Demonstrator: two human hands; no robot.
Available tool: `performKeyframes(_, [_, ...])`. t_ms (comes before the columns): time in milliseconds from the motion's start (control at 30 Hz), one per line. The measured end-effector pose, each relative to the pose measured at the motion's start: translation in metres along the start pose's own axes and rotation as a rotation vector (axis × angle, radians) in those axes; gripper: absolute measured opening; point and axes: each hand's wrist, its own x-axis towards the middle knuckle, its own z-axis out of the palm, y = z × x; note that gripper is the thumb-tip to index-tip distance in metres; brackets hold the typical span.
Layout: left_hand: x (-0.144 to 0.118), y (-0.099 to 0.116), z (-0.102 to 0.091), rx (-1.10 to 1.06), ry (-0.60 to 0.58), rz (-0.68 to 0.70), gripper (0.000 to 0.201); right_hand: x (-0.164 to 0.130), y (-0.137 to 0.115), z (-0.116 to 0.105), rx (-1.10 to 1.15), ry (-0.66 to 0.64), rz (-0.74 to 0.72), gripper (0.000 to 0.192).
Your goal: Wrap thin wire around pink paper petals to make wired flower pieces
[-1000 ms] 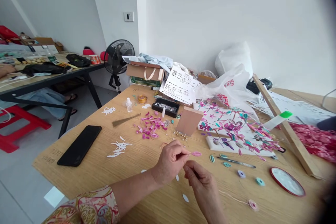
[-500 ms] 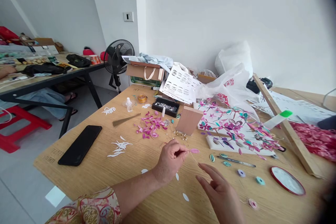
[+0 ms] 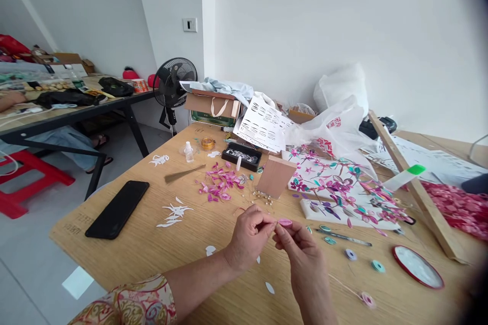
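Between the thumb and fingertips of my left hand (image 3: 247, 233) is the base of a small pink petal (image 3: 284, 222), its tip pointing right. My right hand (image 3: 303, 254) is closed in a pinch right beside it, on a fine thread at the petal's base; the exact contact is hidden by the fingertips. From under the right hand the pale thread (image 3: 345, 287) runs to a pink spool (image 3: 367, 299) on the table. White leaf-shaped cutouts (image 3: 270, 288) lie below the hands. Beyond them is a pile of pink petals (image 3: 221, 183).
A phone (image 3: 118, 209) lies at left. Wrapped flower sprigs (image 3: 339, 183) stand on white foam at right, near a wooden bar (image 3: 415, 188), a red-rimmed round dish (image 3: 418, 266) and a teal spool (image 3: 377, 266). A wooden block (image 3: 275, 176) stands behind the hands.
My right hand has moved up and left to meet the left hand, its fingers closing at the petal's base. The thread stretch between the hands no longer shows. My left hand stays almost still.
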Motion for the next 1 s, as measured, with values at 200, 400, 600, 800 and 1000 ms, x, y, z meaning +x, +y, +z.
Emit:
performKeyframes(200, [-0.003, -0.003, 0.005, 0.063, -0.025, 0.021, 0.013, -0.001, 0.005, -0.006, 0.045, 0.027, -0.010, 0.018])
performKeyframes(400, [-0.004, -0.008, 0.008, 0.008, -0.101, -0.044, 0.011, 0.004, 0.005, -0.016, -0.039, 0.009, 0.001, 0.020])
performKeyframes(600, [0.001, -0.014, -0.001, -0.260, -0.295, -0.279, 0.020, 0.011, -0.011, -0.030, -0.189, -0.081, 0.025, 0.022])
performKeyframes(800, [0.008, -0.002, -0.014, -0.068, -0.381, -0.290, 0.018, 0.014, -0.020, -0.029, -0.275, -0.167, 0.048, 0.024])
performKeyframes(1000, [0.011, 0.003, -0.014, -0.120, -0.456, -0.324, 0.021, 0.015, -0.024, -0.030, -0.273, -0.179, 0.051, 0.023])
